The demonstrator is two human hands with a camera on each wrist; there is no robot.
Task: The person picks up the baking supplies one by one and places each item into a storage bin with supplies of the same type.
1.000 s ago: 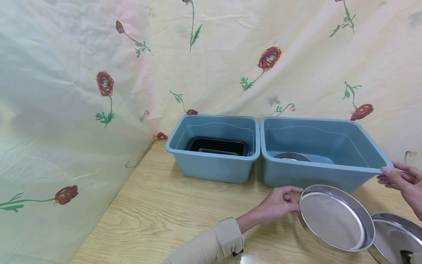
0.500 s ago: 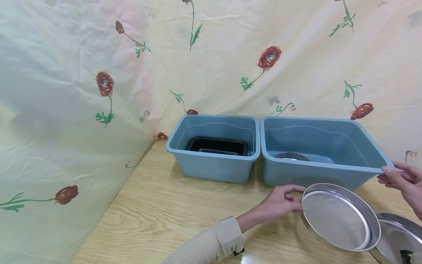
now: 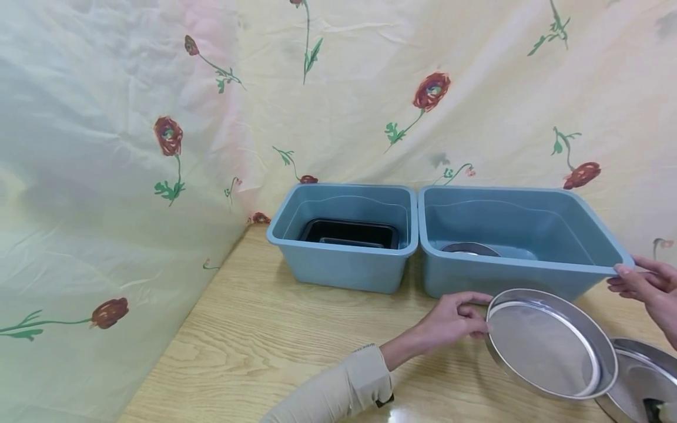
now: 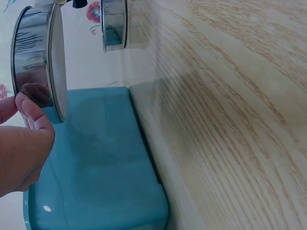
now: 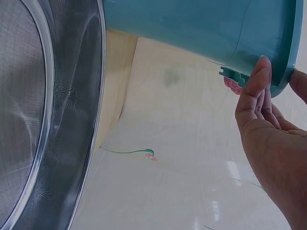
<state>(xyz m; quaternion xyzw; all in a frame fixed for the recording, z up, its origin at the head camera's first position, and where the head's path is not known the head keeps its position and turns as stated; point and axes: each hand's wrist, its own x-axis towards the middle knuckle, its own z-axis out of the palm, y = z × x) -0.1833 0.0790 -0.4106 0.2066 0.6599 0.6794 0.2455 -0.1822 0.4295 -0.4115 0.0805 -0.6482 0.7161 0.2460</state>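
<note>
My left hand (image 3: 455, 320) pinches the left rim of a round metal sieve (image 3: 552, 346), which is held tilted in front of the right blue bin (image 3: 492, 277). In the left wrist view, thumb and fingers meet on the rim of the sieve (image 4: 31, 57). My right hand (image 3: 649, 294) grips the front right corner of that bin's rim. From the right wrist view, its fingers bend under the rim of the bin (image 5: 201, 28), thumb on the other side. A second sieve (image 3: 642, 379) lies at the lower right, partly hidden behind the held one.
A smaller blue bin (image 3: 341, 270) with a black rectangular pan (image 3: 351, 230) inside stands left of the larger one. A round metal piece (image 3: 471, 249) lies inside the right bin. Flowered cloth (image 3: 344, 106) hangs behind the wooden table (image 3: 254, 341).
The left hand has shifted the sieve slightly right and upward. The right hand keeps its hold on the bin's corner, and the bins stay in place.
</note>
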